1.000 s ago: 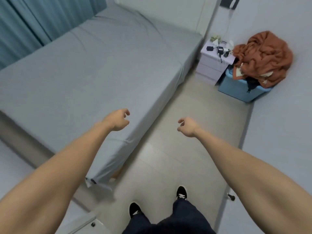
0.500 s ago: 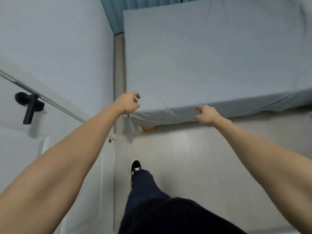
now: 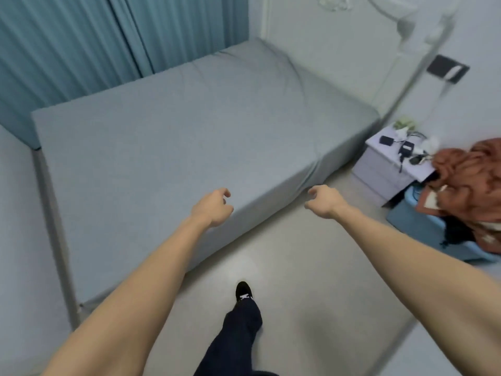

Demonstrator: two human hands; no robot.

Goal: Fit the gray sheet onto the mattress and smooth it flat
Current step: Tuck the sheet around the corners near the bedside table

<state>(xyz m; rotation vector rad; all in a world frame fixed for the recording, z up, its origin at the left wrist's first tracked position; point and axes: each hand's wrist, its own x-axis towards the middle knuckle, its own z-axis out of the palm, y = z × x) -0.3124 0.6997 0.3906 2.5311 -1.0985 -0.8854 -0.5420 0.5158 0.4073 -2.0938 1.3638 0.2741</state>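
The gray sheet covers the whole mattress, from the curtain side to the floor-side edge, and lies mostly flat. Creases run near the far right corner and down the side at the near right. My left hand hovers over the near side edge of the sheet with loosely curled fingers, holding nothing. Just off the bed's edge, above the floor, my right hand is also loosely curled and holds nothing. Neither hand visibly touches the sheet.
A white nightstand with chargers and cables stands at the bed's right. Beside it a blue bin holds a rust-coloured blanket. Teal curtains hang behind the bed. A white headboard stands at the far end. My dark shoe is on the beige floor.
My view has swung from the bed's foot corner by the door back along the side toward the headboard. Both hands stay raised and empty; the right one has left the sheet's edge.
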